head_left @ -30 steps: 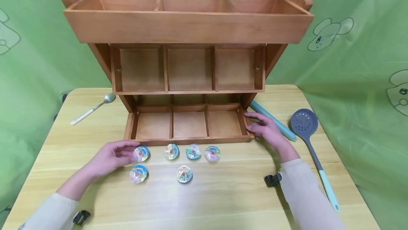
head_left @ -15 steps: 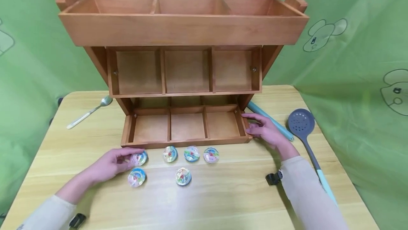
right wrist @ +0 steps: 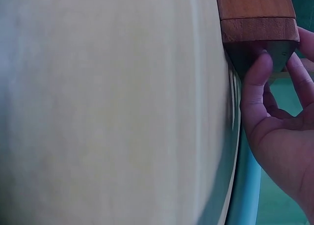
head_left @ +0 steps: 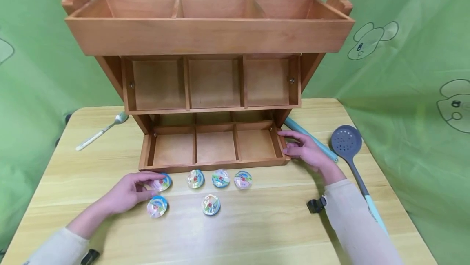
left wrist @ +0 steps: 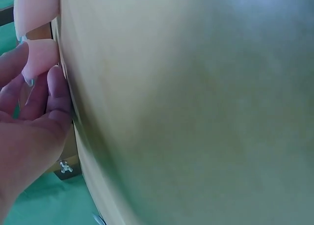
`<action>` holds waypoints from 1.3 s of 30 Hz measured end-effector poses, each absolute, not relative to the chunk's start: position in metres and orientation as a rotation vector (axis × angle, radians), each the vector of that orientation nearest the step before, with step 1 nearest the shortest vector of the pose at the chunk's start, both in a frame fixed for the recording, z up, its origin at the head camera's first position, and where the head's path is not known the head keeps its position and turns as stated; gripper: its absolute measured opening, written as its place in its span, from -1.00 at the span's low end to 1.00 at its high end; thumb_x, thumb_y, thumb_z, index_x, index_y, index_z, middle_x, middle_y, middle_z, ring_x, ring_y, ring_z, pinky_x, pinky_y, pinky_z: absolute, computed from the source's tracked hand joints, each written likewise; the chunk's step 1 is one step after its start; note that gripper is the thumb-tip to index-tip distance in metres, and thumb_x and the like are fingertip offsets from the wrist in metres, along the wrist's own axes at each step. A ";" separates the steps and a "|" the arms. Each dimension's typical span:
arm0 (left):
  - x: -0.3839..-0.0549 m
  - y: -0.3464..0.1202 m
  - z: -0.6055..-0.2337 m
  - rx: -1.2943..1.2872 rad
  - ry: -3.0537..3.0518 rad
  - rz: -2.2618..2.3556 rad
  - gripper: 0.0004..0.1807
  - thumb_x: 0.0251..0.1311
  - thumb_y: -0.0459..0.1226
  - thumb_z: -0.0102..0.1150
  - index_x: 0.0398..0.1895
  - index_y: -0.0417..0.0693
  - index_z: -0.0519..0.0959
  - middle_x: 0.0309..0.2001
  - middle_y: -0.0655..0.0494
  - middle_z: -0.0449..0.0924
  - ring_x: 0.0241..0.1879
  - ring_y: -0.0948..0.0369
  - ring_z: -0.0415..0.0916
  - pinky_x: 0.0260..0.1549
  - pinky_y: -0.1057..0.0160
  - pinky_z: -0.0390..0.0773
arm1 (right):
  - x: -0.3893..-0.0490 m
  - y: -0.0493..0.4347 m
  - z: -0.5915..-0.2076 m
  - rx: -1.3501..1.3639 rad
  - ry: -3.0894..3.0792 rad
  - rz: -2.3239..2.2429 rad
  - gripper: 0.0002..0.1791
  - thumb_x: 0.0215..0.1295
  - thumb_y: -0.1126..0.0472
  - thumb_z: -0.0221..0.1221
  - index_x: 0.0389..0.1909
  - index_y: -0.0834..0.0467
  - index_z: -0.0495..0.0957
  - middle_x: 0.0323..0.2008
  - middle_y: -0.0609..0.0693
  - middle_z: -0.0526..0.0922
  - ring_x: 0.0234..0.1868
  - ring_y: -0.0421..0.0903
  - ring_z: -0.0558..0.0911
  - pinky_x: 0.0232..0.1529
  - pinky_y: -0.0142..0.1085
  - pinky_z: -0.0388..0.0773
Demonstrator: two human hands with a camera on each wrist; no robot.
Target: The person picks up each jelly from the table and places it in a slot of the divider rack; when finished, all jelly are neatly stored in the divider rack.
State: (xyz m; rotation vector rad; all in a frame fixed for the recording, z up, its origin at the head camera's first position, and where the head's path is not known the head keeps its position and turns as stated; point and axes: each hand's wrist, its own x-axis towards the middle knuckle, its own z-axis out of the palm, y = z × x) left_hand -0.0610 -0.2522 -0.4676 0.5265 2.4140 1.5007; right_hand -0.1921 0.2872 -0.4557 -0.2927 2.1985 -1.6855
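A three-tier wooden rack (head_left: pixel 213 167) stands on the table, each tier split into three compartments. My left hand (head_left: pixel 126 193) pinches a jelly cup (head_left: pixel 162 182) with a printed lid, just in front of the rack's lower left corner. A second jelly cup (head_left: pixel 157 206) lies by its thumb. In the left wrist view, a pink translucent cup (left wrist: pixel 41 58) shows at the fingertips. At the rack's right end, my right hand (head_left: pixel 304 148) holds the bottom tray's end. The right wrist view has its thumb against the wooden end block (right wrist: pixel 260 28).
More jelly cups lie in front of the rack, including one (head_left: pixel 196 179) near the left hand and a nearer one (head_left: pixel 211 204). A grey slotted skimmer (head_left: pixel 346 142) and blue rod (head_left: pixel 312 138) lie right. Metal cutlery (head_left: pixel 103 131) lies left. Green cloth (head_left: pixel 396 65) hangs behind.
The left fingers have shifted over the upper left jelly cup and closed about it. My right hand stays at the rack's end. The head view has tilted slightly.
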 end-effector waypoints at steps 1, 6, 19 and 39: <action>-0.060 -0.252 -0.468 0.505 2.414 1.514 -0.55 0.15 -0.37 0.41 0.15 -0.12 0.63 0.10 -0.10 0.58 -0.30 0.19 0.54 -0.34 0.27 0.61 | -0.192 0.288 -0.456 -0.295 2.200 -1.682 -0.33 0.21 0.42 0.29 0.37 0.23 0.39 -0.33 0.26 0.42 -0.38 -0.08 0.47 -0.36 -0.24 0.61; -0.058 -0.255 -0.470 0.427 2.405 1.588 -0.52 0.09 -0.38 0.46 0.13 -0.19 0.64 0.18 -0.23 0.51 -0.24 0.16 0.64 -0.25 0.26 0.66 | -0.192 0.290 -0.458 -0.297 2.209 -1.667 -0.33 0.22 0.41 0.30 0.38 0.24 0.38 -0.33 0.25 0.41 -0.37 -0.07 0.47 -0.36 -0.24 0.61; -0.054 -0.261 -0.473 0.296 2.340 1.719 -0.49 0.03 -0.44 0.48 0.10 -0.36 0.60 0.20 -0.35 0.43 -0.11 0.13 0.67 -0.13 0.24 0.63 | -0.195 0.292 -0.457 -0.263 2.210 -1.653 -0.31 0.20 0.43 0.31 0.38 0.24 0.37 -0.25 0.29 0.42 -0.33 -0.05 0.50 -0.32 -0.26 0.62; -0.052 -0.263 -0.454 0.424 2.213 1.992 -0.51 -0.03 -0.67 0.35 0.07 -0.47 0.57 0.10 0.06 0.57 -0.10 0.14 0.66 -0.14 0.18 0.63 | -0.197 0.289 -0.458 -0.260 2.195 -1.658 -0.35 0.22 0.43 0.27 0.37 0.21 0.39 -0.24 0.30 0.40 -0.34 -0.06 0.50 -0.31 -0.26 0.64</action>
